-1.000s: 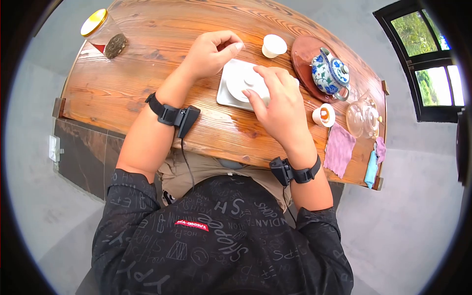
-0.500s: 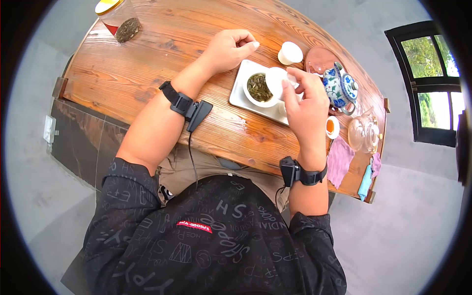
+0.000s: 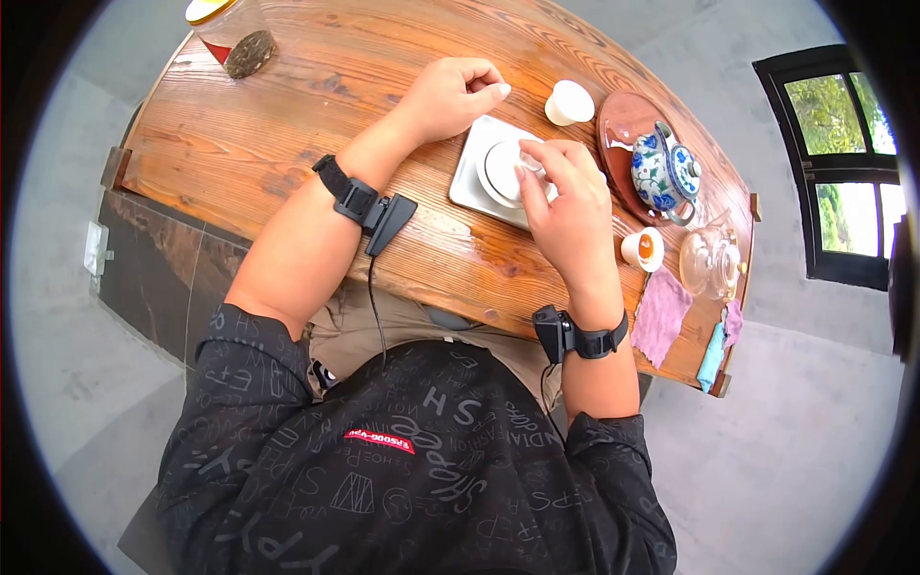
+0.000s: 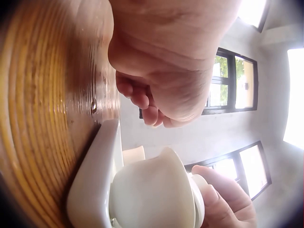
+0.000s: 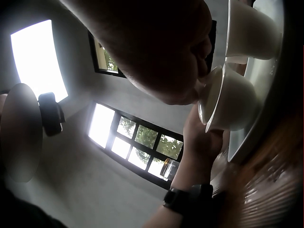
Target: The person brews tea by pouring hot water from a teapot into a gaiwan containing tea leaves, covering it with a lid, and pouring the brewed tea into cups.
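A white lidded tea bowl (image 4: pixel 147 197) stands on a white rectangular tray (image 3: pixel 464 182). My right hand (image 3: pixel 572 206) pinches the knob of its white lid (image 3: pixel 503 172), thumb on one side and fingers on the other. The lid lies over the bowl and hides what is inside. In the right wrist view a second white vessel (image 5: pixel 251 31) stands on the tray beside the bowl; in the head view my right hand covers that spot. Beyond the tray's far left corner, my left hand (image 3: pixel 444 101) is held over the table, fingers loosely curled around nothing.
A white cup (image 3: pixel 570 103) stands behind the tray. To the right are a blue-and-white teapot (image 3: pixel 659 172) on a brown plate (image 3: pixel 618 125), a cup of amber tea (image 3: pixel 642 249), a glass teapot (image 3: pixel 709 261) and a purple cloth (image 3: pixel 661 316). A yellow-lidded jar (image 3: pixel 225 24) is far left.
Half a second ago my right hand held the lid tilted off to the right, with tea leaves showing in the bowl. Now the lid is back over it. My left hand keeps its pose.
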### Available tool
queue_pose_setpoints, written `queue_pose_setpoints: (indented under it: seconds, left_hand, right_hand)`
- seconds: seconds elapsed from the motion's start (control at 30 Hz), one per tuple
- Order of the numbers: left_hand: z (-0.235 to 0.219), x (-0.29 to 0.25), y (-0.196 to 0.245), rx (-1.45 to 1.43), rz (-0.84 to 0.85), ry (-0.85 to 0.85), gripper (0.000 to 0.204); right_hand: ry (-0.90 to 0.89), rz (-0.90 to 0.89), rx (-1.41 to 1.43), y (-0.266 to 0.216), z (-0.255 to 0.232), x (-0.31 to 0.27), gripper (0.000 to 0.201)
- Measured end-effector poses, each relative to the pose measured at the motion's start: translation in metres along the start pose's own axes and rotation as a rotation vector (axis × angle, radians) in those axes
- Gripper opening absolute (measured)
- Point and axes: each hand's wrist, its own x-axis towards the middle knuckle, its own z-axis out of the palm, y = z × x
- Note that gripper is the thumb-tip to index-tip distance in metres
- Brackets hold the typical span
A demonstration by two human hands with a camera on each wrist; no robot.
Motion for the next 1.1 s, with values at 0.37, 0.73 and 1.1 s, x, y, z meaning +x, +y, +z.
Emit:
queue_pose_setpoints:
  seconds: [0.37,0.73,1.1]
  left_hand:
    - [0.001,-0.001,0.002,0.029,0.027,0.009,0.021]
    - [0.001,0.0,0.001,0.012,0.016,0.004,0.021]
    - [0.0,-0.001,0.004,0.043,0.021,0.004,0.022]
  right_hand:
    - [-0.009,-0.022,-0.044,0.003,0.004,-0.001,0.025]
    - [-0.076,-0.05,-0.21,-0.003,-0.007,-0.005,0.033]
    - [-0.182,0.042,-0.214,-0.007,-0.006,-0.007,0.062]
